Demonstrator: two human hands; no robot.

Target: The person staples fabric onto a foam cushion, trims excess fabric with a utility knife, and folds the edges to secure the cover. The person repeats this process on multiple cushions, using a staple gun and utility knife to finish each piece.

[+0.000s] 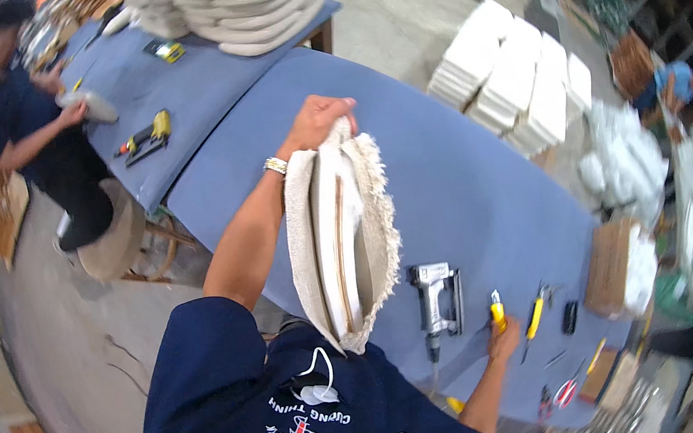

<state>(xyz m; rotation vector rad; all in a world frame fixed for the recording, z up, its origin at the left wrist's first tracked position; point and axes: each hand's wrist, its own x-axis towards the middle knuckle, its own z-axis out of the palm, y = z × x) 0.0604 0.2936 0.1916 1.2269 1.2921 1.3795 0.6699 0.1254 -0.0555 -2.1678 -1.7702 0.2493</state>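
My left hand [324,119] is closed on the top end of a beige fabric cover, holding it up on edge. The seat pad [337,253] stands inside that fabric, with white padding and a thin brown board edge showing. One side of the cloth has a frayed, shaggy edge, and its lower end is close to my shirt. Over at the right, my right hand [505,338] is wrapped around a yellow-handled tool [497,312], which looks like a utility knife; its blade cannot be made out. Just left of this hand lies a silver staple gun [436,297] with a hose.
A yellow screwdriver-like tool [536,318], a black block [570,318] and a cardboard box [609,268] are on the blue table [468,199]. Beige cushions [255,3] are piled at the back. White slabs [489,63] are stacked beyond. A co-worker [17,112] sits left, near a yellow-black staple gun [154,135].
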